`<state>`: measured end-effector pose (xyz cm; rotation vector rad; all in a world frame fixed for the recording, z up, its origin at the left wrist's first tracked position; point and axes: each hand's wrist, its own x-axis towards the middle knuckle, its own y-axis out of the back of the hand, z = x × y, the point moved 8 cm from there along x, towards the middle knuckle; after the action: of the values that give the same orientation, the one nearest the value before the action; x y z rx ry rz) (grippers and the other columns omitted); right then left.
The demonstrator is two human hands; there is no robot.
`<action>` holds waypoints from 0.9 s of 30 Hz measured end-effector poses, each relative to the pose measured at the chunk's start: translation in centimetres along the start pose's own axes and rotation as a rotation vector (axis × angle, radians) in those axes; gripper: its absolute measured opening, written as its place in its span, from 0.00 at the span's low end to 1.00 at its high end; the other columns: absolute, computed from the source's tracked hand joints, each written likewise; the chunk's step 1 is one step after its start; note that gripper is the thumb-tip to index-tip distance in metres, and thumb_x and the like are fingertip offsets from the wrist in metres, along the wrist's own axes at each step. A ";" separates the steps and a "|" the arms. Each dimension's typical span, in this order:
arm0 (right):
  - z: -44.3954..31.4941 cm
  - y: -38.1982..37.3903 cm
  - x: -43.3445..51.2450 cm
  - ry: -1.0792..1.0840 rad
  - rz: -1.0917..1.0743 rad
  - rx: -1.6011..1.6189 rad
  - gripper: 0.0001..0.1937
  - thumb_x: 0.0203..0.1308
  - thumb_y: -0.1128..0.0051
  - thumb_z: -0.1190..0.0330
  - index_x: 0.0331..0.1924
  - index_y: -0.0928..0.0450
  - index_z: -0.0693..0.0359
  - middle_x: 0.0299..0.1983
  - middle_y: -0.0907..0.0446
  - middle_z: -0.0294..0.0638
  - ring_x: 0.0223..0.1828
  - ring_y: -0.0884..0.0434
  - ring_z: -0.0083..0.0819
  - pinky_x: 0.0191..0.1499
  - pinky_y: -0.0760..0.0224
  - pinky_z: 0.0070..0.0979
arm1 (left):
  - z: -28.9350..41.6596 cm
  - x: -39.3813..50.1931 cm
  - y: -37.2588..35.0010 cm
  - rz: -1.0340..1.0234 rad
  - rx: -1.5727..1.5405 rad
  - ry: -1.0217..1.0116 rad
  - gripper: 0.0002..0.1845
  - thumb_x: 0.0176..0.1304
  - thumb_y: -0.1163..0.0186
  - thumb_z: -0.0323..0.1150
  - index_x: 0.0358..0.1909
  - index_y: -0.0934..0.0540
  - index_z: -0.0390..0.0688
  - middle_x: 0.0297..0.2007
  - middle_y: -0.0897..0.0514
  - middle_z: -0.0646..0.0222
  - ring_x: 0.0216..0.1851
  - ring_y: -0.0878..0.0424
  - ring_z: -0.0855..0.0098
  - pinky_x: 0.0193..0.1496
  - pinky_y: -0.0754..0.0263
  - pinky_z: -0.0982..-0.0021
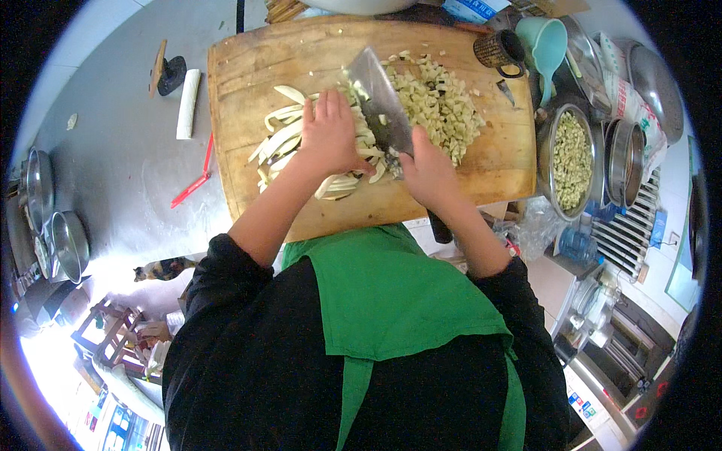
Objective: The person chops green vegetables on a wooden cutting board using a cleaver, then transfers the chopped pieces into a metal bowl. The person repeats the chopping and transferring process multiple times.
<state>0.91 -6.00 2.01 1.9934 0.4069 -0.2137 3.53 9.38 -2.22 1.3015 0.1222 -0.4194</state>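
Note:
On a large wooden cutting board [361,220], my left hand [330,135] presses down on a bundle of pale vegetable strips [285,138], with the strips fanning out to its left. My right hand [431,172] grips a cleaver [383,104] by its handle, most of which the hand hides. The wide metal blade stands tilted just right of the strips, with a few bits stuck to its face. A heap of small pale diced pieces [443,107] lies on the board to the right of the blade.
Right of the board stand a metal bowl of diced pieces [571,160], a dark mug [499,51], a light green ladle [544,48] and stacked metal bowls [626,163]. Left lie a white roll [189,104] and a red plastic strip [194,189]. A cat [163,269] is on the floor.

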 end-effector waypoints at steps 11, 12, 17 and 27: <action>-1.7 -3.1 0.0 0.022 -0.095 -0.095 0.17 0.64 0.50 0.70 0.51 0.41 0.65 0.28 0.20 0.63 0.32 0.21 0.65 0.37 0.31 0.58 | -0.1 0.4 -0.9 0.042 -0.003 -0.012 0.68 0.33 0.20 0.52 0.69 0.47 0.22 0.69 0.43 0.40 0.75 0.49 0.44 0.77 0.55 0.49; -2.0 -3.9 0.9 0.043 -0.098 -0.096 0.17 0.63 0.50 0.70 0.52 0.41 0.65 0.29 0.20 0.63 0.33 0.21 0.65 0.37 0.30 0.58 | -0.2 0.5 -1.0 0.027 -0.029 0.008 0.68 0.32 0.20 0.52 0.69 0.47 0.21 0.68 0.42 0.39 0.74 0.49 0.43 0.77 0.55 0.49; -1.0 -2.6 2.3 0.049 -0.061 -0.021 0.17 0.63 0.50 0.70 0.52 0.40 0.66 0.30 0.20 0.63 0.35 0.21 0.66 0.38 0.30 0.58 | -0.2 0.0 -0.4 0.072 -0.021 0.000 0.71 0.30 0.19 0.56 0.70 0.47 0.23 0.70 0.44 0.41 0.75 0.50 0.46 0.77 0.56 0.49; -0.7 -0.1 -2.7 -0.071 -0.196 -0.066 0.17 0.64 0.49 0.69 0.53 0.40 0.67 0.30 0.21 0.64 0.35 0.21 0.66 0.38 0.31 0.58 | -1.0 -0.4 -0.2 0.164 -0.123 0.031 0.72 0.24 0.16 0.54 0.69 0.46 0.25 0.70 0.43 0.40 0.74 0.47 0.43 0.76 0.50 0.52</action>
<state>-1.66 -5.81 3.15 1.8755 0.5566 -0.3878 3.23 10.40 -2.56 1.1874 0.0656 -0.2480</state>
